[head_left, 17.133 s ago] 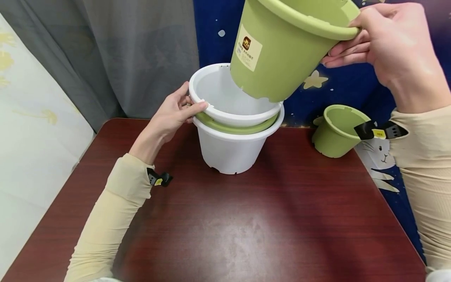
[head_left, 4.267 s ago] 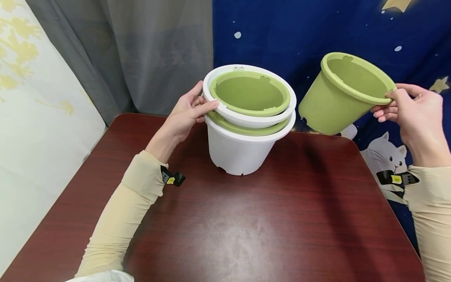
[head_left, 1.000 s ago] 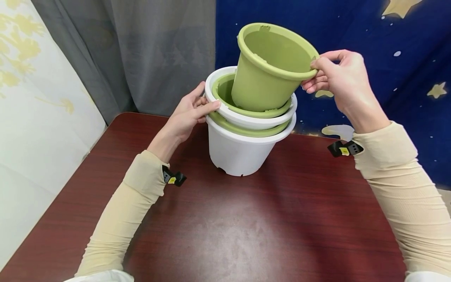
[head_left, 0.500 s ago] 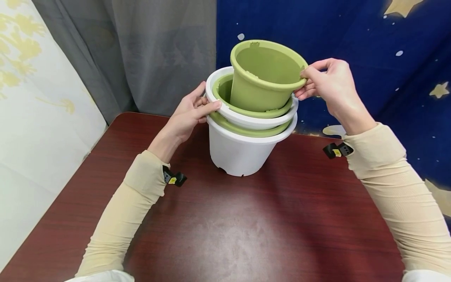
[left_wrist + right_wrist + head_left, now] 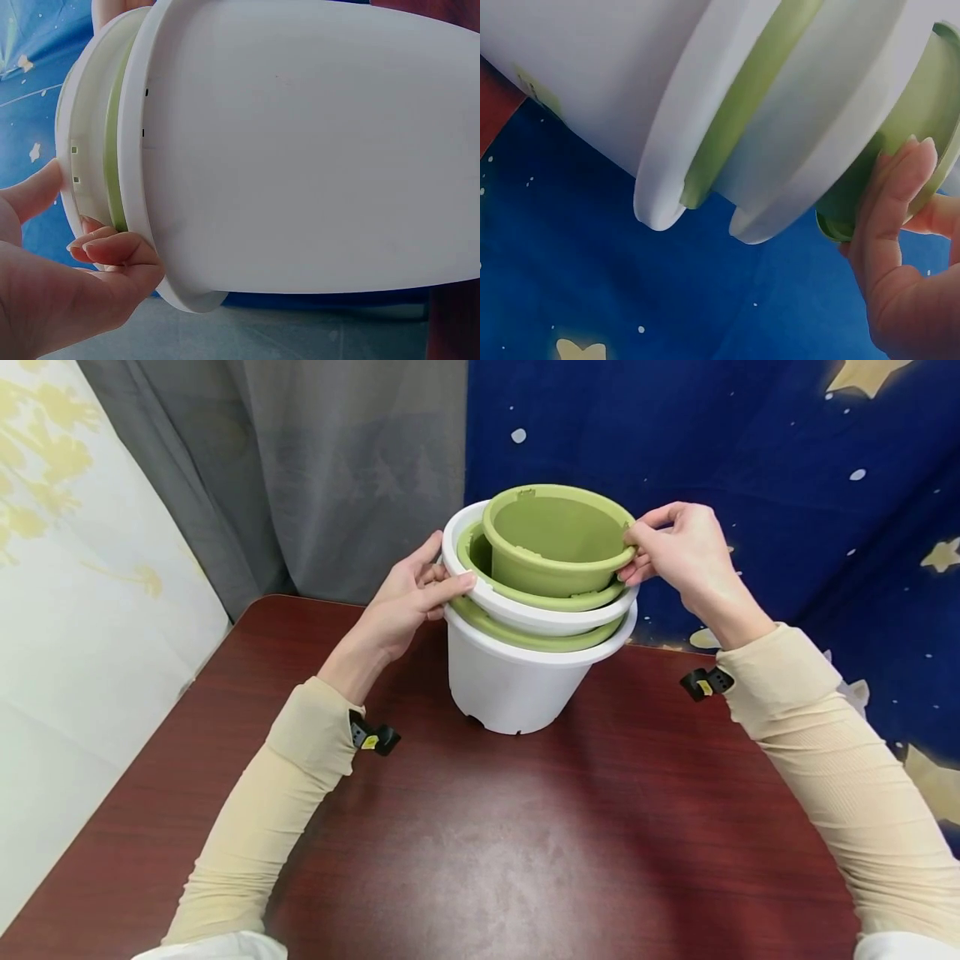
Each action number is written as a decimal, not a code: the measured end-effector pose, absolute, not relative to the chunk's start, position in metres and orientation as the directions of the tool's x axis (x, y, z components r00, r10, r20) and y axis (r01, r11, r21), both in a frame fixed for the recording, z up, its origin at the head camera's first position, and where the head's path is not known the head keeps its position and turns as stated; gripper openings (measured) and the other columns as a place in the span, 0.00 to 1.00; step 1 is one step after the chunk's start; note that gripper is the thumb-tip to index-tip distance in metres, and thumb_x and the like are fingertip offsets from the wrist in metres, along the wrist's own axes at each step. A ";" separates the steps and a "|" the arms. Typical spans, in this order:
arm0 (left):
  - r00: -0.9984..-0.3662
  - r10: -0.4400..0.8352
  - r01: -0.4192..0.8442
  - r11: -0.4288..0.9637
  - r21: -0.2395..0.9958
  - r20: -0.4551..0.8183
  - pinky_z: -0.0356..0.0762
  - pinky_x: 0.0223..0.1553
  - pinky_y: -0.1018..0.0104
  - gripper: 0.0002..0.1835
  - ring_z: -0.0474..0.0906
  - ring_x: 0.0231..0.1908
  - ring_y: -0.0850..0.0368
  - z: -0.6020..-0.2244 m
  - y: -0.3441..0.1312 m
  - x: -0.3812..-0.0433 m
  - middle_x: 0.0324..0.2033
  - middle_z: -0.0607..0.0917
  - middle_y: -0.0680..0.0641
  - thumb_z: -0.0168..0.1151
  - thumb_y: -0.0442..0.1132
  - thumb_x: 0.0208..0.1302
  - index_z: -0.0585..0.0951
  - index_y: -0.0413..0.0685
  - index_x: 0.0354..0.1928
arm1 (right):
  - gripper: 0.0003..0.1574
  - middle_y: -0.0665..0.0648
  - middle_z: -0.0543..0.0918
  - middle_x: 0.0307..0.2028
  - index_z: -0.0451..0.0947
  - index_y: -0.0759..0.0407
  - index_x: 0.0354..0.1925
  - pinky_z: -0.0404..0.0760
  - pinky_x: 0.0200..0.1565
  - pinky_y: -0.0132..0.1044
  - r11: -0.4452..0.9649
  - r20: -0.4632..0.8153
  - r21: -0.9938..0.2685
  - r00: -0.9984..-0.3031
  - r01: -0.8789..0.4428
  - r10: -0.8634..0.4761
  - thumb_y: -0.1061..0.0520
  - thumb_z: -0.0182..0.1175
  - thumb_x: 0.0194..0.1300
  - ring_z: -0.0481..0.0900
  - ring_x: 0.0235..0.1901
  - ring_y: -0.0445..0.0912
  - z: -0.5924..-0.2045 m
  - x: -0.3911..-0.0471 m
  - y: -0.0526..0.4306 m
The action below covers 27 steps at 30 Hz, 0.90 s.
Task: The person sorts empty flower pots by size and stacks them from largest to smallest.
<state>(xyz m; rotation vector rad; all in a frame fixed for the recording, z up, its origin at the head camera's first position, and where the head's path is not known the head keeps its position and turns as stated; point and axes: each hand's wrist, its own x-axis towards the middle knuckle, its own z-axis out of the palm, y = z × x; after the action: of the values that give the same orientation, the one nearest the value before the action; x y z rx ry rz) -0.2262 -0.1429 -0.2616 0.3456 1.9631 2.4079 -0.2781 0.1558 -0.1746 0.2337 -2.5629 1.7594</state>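
Note:
A nested stack of plastic flowerpots stands towards the back of the table. At its base is a white pot (image 5: 517, 693); inside it shows the rim of a green pot (image 5: 540, 642), then a second white pot (image 5: 555, 622), then another green pot (image 5: 551, 603). My left hand (image 5: 401, 597) grips the upper white pot's rim, thumb on top; in the left wrist view fingers (image 5: 112, 247) curl below that rim. My right hand (image 5: 682, 556) pinches the right rim of the smallest green pot (image 5: 551, 575), whose lower part is hidden inside the stack. Its rim tilts slightly.
The dark red wooden table (image 5: 465, 852) extends in front of the stack. Behind it hang a grey curtain (image 5: 360, 468) and a blue star-patterned cloth (image 5: 675, 435). A white patterned sheet (image 5: 82, 610) borders the left side.
Over the last second, my right hand has lowered the smallest green pot into the stack, down and slightly left. Earlier that pot was held off to the right. My left hand keeps its grip.

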 end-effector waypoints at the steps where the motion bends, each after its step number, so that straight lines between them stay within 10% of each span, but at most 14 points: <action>1: -0.975 0.151 0.127 -0.210 0.970 0.160 0.58 0.26 0.74 0.47 0.66 0.28 0.61 -0.262 -0.143 -0.226 0.29 0.74 0.50 0.65 0.32 0.67 0.48 0.49 0.81 | 0.07 0.53 0.84 0.17 0.71 0.66 0.43 0.82 0.21 0.32 0.357 0.104 -0.924 -0.989 -0.136 -0.107 0.67 0.54 0.65 0.82 0.14 0.41 -0.175 -0.279 0.156; 17: -0.974 0.148 0.136 -0.223 0.965 0.172 0.58 0.26 0.73 0.47 0.66 0.27 0.61 -0.263 -0.142 -0.226 0.29 0.76 0.51 0.65 0.31 0.67 0.48 0.49 0.81 | 0.07 0.49 0.80 0.15 0.75 0.63 0.42 0.79 0.20 0.29 0.541 0.100 -0.832 -0.992 -0.127 -0.080 0.62 0.57 0.65 0.78 0.13 0.38 -0.181 -0.284 0.152; 27: -0.975 0.147 0.134 -0.218 0.967 0.168 0.58 0.26 0.73 0.47 0.64 0.26 0.61 -0.263 -0.142 -0.225 0.29 0.75 0.51 0.65 0.31 0.67 0.49 0.50 0.81 | 0.15 0.41 0.79 0.15 0.82 0.61 0.41 0.70 0.23 0.30 0.792 0.262 -0.557 -0.958 -0.250 -0.118 0.53 0.56 0.62 0.76 0.19 0.34 -0.187 -0.291 0.160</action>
<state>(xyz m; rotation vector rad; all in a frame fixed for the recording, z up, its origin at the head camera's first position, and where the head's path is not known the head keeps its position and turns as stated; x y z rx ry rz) -0.2250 -0.1420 -0.2626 0.3518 1.9593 2.4198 -0.2915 0.1602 -0.1875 0.2877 -2.7676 0.9049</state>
